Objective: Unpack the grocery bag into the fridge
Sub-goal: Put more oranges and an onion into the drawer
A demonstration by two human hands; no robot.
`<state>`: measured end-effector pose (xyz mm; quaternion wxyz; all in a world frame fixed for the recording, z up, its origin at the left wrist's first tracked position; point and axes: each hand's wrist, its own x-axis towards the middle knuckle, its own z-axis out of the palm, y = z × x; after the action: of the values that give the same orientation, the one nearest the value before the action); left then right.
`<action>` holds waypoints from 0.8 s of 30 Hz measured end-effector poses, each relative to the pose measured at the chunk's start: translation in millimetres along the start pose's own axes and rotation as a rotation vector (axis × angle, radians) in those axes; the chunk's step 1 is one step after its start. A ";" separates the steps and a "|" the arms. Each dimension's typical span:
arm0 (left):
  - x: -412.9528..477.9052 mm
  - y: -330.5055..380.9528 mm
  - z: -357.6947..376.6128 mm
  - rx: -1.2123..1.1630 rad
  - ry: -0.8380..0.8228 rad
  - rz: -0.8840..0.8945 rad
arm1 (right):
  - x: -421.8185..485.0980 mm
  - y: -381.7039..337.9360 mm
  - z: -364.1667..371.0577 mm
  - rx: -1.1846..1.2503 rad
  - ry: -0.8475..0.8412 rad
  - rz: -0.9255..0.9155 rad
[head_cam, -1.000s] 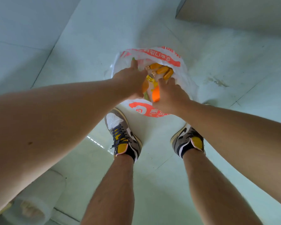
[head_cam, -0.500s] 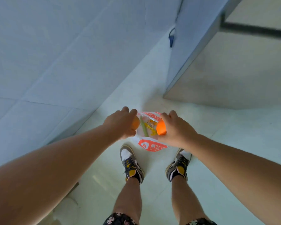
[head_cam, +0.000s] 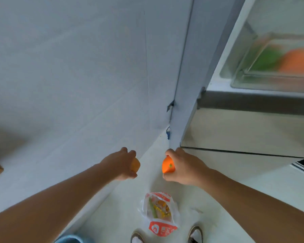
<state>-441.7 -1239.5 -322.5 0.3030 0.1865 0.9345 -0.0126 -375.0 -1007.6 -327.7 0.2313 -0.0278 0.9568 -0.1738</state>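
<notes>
The person stands with both bare arms stretched out in front. The left hand (head_cam: 120, 163) has its fingers curled round a dull orange fruit (head_cam: 136, 164), which is mostly hidden in the palm. The right hand (head_cam: 184, 167) grips a bright orange fruit (head_cam: 168, 165) with a small green stem mark facing out. The two hands are level and a little apart.

Below them the grocery bag (head_cam: 161, 228), white plastic with red print, sits open on the pale floor (head_cam: 123, 207) just ahead of the person's shoes (head_cam: 195, 234). Something long and green and some yellow bits show inside it.

Further on, to the right, is the fridge (head_cam: 235, 130), its upper part open. A clear drawer (head_cam: 253, 83) there holds a green thing (head_cam: 268, 58) beside an orange thing (head_cam: 298, 62), both too blurred to name. A pale tiled wall (head_cam: 77, 67) rises on the left.
</notes>
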 end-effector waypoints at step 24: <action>-164.6 103.1 -312.3 0.110 0.347 0.335 | -183.5 -73.7 -308.6 -0.088 0.351 0.043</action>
<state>-457.4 -1157.1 35.6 0.1252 0.3546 0.9264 0.0194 -353.0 -953.5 34.2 0.0627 0.0134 0.9896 -0.1291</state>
